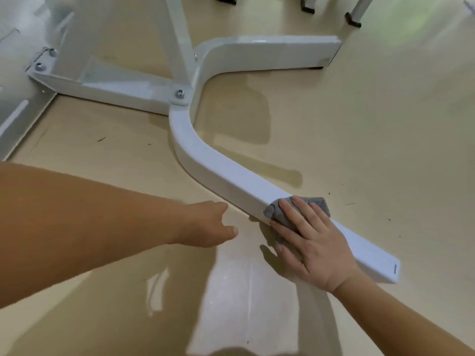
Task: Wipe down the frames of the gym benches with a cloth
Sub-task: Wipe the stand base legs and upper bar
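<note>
A white metal bench frame (210, 160) lies low on the glossy beige floor, its curved foot splitting into two legs. My right hand (308, 240) lies flat on the near leg and presses a grey cloth (276, 210) onto it, fingers spread over the top and near side. The cloth shows above and left of the fingers. My left hand (208, 224) rests on the floor just left of that leg, fingers loosely curled, holding nothing.
The frame's other leg (270, 51) runs to the upper right. A bolted upright and a base plate (23, 119) stand at upper left. Black-capped feet of other equipment (353, 20) are at the top edge. Small dark specks dot the floor.
</note>
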Demonstrator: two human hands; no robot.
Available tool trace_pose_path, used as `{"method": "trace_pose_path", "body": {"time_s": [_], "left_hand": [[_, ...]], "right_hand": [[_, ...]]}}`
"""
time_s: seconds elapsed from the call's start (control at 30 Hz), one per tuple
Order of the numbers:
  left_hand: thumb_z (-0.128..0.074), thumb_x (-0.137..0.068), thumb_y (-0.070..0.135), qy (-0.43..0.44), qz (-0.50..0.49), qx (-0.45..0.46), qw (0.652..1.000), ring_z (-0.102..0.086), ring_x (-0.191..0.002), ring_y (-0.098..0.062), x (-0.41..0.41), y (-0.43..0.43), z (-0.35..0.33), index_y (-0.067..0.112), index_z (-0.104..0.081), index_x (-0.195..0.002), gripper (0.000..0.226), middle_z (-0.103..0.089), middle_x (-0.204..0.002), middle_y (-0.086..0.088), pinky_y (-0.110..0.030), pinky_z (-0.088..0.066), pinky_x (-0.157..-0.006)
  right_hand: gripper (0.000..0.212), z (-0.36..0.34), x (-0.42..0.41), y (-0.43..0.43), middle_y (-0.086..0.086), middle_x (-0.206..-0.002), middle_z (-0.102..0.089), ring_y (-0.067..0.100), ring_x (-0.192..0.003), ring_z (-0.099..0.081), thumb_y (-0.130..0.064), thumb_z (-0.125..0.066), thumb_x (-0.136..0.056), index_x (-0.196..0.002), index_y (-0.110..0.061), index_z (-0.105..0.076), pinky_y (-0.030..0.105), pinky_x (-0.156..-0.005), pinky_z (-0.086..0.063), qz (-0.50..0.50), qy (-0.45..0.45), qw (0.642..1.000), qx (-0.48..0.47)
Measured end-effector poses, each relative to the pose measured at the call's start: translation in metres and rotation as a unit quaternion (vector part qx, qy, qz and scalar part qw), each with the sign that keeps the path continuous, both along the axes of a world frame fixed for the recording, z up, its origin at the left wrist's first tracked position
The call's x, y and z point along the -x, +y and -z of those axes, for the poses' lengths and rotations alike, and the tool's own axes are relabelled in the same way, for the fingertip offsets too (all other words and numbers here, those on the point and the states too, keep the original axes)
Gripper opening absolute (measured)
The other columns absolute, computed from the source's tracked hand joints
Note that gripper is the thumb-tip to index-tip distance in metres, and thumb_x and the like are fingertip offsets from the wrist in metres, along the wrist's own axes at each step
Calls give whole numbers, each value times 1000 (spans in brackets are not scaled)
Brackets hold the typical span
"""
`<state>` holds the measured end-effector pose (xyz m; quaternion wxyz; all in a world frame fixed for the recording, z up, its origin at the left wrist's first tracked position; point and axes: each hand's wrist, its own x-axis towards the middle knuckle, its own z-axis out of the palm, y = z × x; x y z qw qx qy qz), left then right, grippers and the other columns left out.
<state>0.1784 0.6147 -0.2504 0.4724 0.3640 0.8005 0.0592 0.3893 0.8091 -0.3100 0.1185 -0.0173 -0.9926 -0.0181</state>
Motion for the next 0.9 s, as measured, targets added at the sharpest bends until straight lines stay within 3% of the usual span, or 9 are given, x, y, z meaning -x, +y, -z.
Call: {"method": "trace_pose_path", "body": {"time_s": [0.1,0.3,0.47,0.63,0.7,0.8,0.9], "left_hand": [[-47,-103,51,0,-40,-37,998,-23,-154,-24,-40,35,13,18,-11,-163,77,-12,-170,0,-39,-24,-124],[-55,-101,45,-55,-220,-130,965,-11,-156,-18,-133,54,63,18,-18,-162,76,-10,-170,0,-34,-15,-126],[-46,-102,53,39,-104,-91,990,15,-156,-21,-144,50,81,21,-9,-163,78,6,-171,-1,-38,3,-127],[-44,-102,50,118,11,-94,988,20,-155,-27,-140,47,92,23,-5,-163,77,17,-170,-6,-41,4,-127],[-45,-102,49,122,20,-89,988,19,-156,-27,-137,47,94,24,-5,-163,77,18,-169,-6,-40,2,-127],[-48,-102,46,109,8,-113,988,15,-156,-25,-141,56,95,23,-8,-162,76,13,-170,-7,-35,-1,-127],[-50,-102,43,75,-47,-172,981,2,-157,-24,-161,67,87,22,-20,-162,70,-4,-170,-7,-32,-6,-126]], "right_hand": [[46,9,-55,7,8,-159,-41,35,-148,-37,-42,-61,-95,-137,-26,-65,59,-114,-35,64,-3,998,-15],[48,15,-127,27,14,-158,-42,39,-147,-37,-49,-55,-97,-142,-34,-59,60,-116,-33,148,-9,988,-39],[53,10,-160,29,19,-157,-41,44,-146,-36,-55,-55,-92,-142,-36,-57,64,-115,-31,205,-3,979,-13],[46,25,-157,5,27,-156,-37,50,-150,-22,-47,-53,-96,-136,-27,-64,63,-116,-32,282,62,956,52],[45,28,-164,-7,22,-162,-29,44,-153,-20,-47,-51,-97,-137,-29,-64,59,-114,-38,322,61,940,97],[49,22,-180,-13,-2,-170,-10,20,-152,-29,-53,-51,-96,-143,-41,-56,43,-98,-53,384,66,894,222],[49,15,-175,-24,-11,-170,-5,0,-148,-28,-50,-52,-100,-147,-34,-53,29,-97,-48,405,97,870,265]]}}
